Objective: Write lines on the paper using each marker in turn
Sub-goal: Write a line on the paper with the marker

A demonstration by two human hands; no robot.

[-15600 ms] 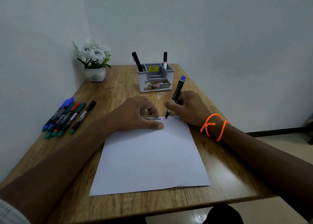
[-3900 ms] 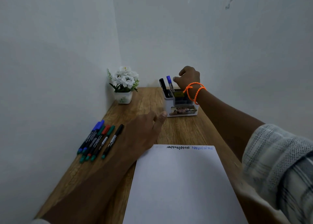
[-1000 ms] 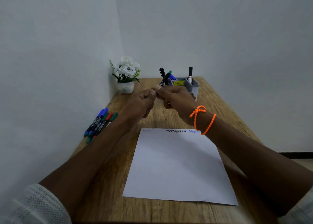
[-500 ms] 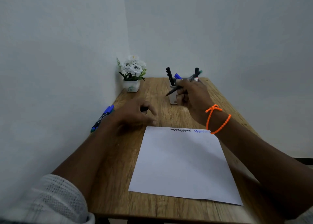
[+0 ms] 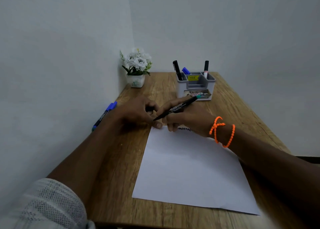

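Wooden table (image 5: 173, 88), grain running away from the viewer, set into a wall corner. 1 white paper sheet (image 5: 190, 168) lies flat on it, reaching from directly under the marker grip toward the near edge. A grey organiser (image 5: 195, 88) stands just beyond the grip. A white flower pot (image 5: 136, 80) sits far-left of the grip, in the corner. Blue-capped markers (image 5: 104, 114) lie left of the grip, near the wall.

We find the paper (image 5: 190, 168) on the table (image 5: 112, 185), organiser (image 5: 195, 88) behind it, plant pot (image 5: 136, 80) left of that.
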